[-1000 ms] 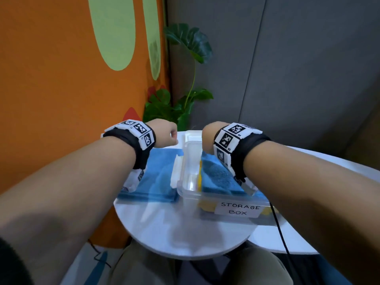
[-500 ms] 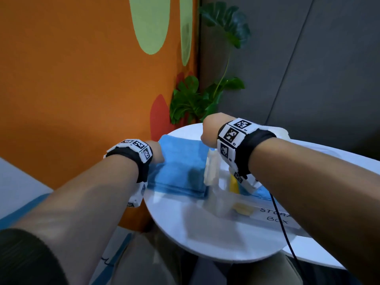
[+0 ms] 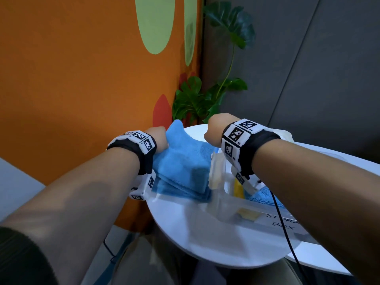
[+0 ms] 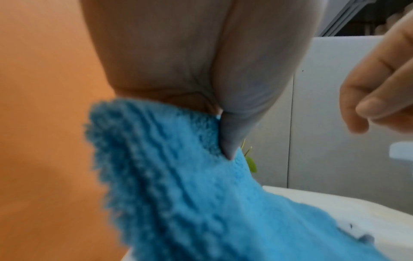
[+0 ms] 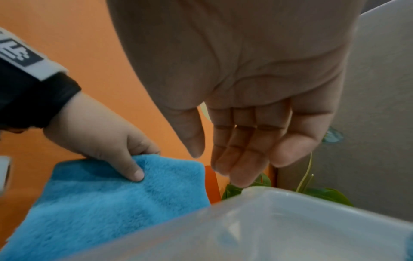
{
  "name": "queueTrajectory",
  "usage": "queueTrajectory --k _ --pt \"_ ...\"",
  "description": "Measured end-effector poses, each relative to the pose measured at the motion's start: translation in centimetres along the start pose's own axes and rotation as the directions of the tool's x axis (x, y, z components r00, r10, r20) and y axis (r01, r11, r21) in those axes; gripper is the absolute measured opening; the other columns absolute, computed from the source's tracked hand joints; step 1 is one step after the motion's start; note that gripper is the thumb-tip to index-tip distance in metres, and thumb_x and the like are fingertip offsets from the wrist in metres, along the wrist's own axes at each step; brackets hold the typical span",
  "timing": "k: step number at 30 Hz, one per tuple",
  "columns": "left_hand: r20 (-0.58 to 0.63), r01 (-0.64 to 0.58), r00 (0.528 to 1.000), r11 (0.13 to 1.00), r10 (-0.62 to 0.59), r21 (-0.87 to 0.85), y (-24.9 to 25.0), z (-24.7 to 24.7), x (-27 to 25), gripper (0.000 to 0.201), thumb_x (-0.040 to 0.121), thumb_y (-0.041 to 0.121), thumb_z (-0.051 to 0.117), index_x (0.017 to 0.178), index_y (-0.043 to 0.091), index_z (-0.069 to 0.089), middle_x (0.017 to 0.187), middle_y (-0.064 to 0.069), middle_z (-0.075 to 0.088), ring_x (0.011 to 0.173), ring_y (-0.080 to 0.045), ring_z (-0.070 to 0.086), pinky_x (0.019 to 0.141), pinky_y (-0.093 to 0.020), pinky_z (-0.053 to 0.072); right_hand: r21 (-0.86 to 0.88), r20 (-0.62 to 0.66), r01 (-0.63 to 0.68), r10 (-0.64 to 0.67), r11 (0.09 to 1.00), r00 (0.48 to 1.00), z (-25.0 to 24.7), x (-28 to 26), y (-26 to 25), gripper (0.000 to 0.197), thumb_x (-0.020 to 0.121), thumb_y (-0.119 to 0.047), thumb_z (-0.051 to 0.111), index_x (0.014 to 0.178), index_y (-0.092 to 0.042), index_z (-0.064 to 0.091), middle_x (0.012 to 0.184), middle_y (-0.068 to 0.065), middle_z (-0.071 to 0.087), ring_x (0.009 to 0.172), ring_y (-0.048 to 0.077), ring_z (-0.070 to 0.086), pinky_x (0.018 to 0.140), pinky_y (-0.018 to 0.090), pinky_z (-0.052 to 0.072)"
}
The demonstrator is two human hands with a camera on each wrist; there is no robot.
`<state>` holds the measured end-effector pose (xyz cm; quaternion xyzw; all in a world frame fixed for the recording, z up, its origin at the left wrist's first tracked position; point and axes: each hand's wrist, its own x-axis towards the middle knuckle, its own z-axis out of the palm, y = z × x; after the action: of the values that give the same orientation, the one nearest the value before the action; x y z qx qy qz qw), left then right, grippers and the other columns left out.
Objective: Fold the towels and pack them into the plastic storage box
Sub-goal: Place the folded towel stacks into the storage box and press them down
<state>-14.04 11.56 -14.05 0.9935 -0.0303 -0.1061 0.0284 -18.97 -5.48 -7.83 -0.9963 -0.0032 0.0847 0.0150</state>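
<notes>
A folded blue towel [image 3: 181, 161] lies on the round white table [image 3: 185, 227] left of the clear plastic storage box [image 3: 230, 204]. My left hand [image 3: 159, 138] pinches the towel's far left corner [image 4: 178, 159] between thumb and fingers and lifts it; the thumb [image 5: 132, 169] presses on top. My right hand [image 3: 213, 130] hovers over the box's far left corner with relaxed, straight fingers [image 5: 241, 159], holding nothing. Inside the box lie another blue towel [image 3: 265, 196] and something yellow [image 3: 238, 188].
An orange wall [image 3: 82, 99] stands close on the left. A green potted plant [image 3: 197, 99] rises behind the table, in front of grey panels [image 3: 308, 68]. A black cable [image 3: 285, 233] runs from my right wrist over the box's label.
My left hand went from beside the towel to gripping its far corner and raising it. My right hand shifted left over the box's corner. The head view swung left.
</notes>
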Motion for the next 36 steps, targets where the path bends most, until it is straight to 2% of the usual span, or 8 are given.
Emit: queueTrajectory --k 8,13,17,21,24,27,34,36 --pt "-0.21 -0.252 0.955 0.949 0.211 -0.19 1.8 -9.0 -3.3 0.028 0.098 0.026 0.05 0.125 0.016 0.05 0.12 -0.006 0.057 0.103 -0.024 0.053 0.079 -0.031 0.038 0.14 -0.006 -0.065 0.066 0.988 0.998 -1.6 -0.6 0.7 0.051 0.1 -0.042 0.036 0.063 -0.009 0.046 0.064 0.005 0.048 0.059 0.021 0.048 0.058 0.029 0.039" --pt "-0.346 -0.442 0.88 0.828 0.325 -0.344 2.9 -13.6 -5.9 0.023 0.096 0.031 0.052 0.118 0.024 0.051 0.112 -0.001 0.062 0.101 -0.022 0.059 0.086 -0.035 0.045 0.37 -0.019 -0.118 0.135 0.922 0.991 -3.0 -1.7 1.7 0.064 0.102 -0.046 0.013 0.101 0.0 0.057 0.092 0.013 0.062 0.097 0.029 0.061 0.086 0.036 0.045" --pt "-0.364 -0.566 0.823 0.573 0.436 -0.593 3.6 -15.2 -8.0 0.031 0.083 0.036 0.057 0.114 0.038 0.054 0.124 -0.004 0.063 0.114 -0.026 0.061 0.1 -0.053 0.045 0.693 -0.074 -0.099 0.207 0.714 0.975 -3.1 -1.7 3.6 0.073 0.1 -0.052 0.009 0.127 0.0 0.052 0.127 0.02 0.057 0.119 0.034 0.054 0.103 0.041 0.038" --pt "-0.44 -0.624 0.753 0.319 0.49 -0.713 4.6 -15.9 -8.7 0.031 0.097 0.004 0.047 0.12 0.024 0.051 0.123 -0.004 0.06 0.112 -0.02 0.06 0.102 -0.042 0.046 0.882 -0.081 -0.066 0.29 0.467 0.954 -2.9 -1.2 4.6 0.082 0.094 -0.064 0.009 0.13 -0.004 0.053 0.13 0.019 0.056 0.122 0.034 0.052 0.107 0.042 0.035" --pt "-0.454 -0.624 0.731 0.23 0.51 -0.747 5.2 -15.8 -9.0 0.032 0.094 0.005 0.047 0.121 0.023 0.052 0.116 0.0 0.062 0.106 -0.016 0.061 0.096 -0.036 0.049 0.963 -0.071 -0.018 0.316 0.27 0.946 -3.2 -1.5 5.3 0.08 0.09 -0.071 0.015 0.123 -0.011 0.056 0.124 0.011 0.059 0.114 0.029 0.056 0.104 0.042 0.039" --pt "-0.472 -0.609 0.757 0.228 0.451 -0.76 5.6 -15.5 -8.8 0.031 0.096 0.003 0.046 0.12 0.023 0.053 0.115 -0.001 0.063 0.105 -0.017 0.061 0.097 -0.037 0.048 0.991 -0.033 -0.008 0.297 0.135 0.954 -3.9 -1.8 6.1 0.077 0.087 -0.072 0.026 0.12 -0.008 0.053 0.117 0.015 0.061 0.108 0.032 0.06 0.098 0.046 0.046" --pt "-0.353 -0.463 0.881 0.424 0.313 -0.779 7.3 -13.9 -8.1 0.026 0.098 0.014 0.051 0.121 0.026 0.047 0.121 -0.003 0.061 0.111 -0.024 0.061 0.099 -0.051 0.047 0.968 -0.024 -0.072 0.374 0.239 0.927 -5.1 -2.8 10.3 0.048 0.065 -0.031 0.064 0.106 -0.006 0.058 0.106 0.011 0.066 0.096 0.035 0.066 0.09 0.049 0.051" --pt "-0.27 -0.396 0.913 0.509 0.304 -0.764 8.3 -13.1 -8.2 0.025 0.097 0.018 0.055 0.12 0.025 0.047 0.119 -0.004 0.062 0.107 -0.024 0.063 0.093 -0.049 0.052 0.923 -0.026 -0.133 0.401 0.362 0.916 -5.4 -4.4 11.3 0.034 0.075 -0.026 0.069 0.099 -0.005 0.056 0.105 0.013 0.066 0.096 0.034 0.065 0.09 0.048 0.051"
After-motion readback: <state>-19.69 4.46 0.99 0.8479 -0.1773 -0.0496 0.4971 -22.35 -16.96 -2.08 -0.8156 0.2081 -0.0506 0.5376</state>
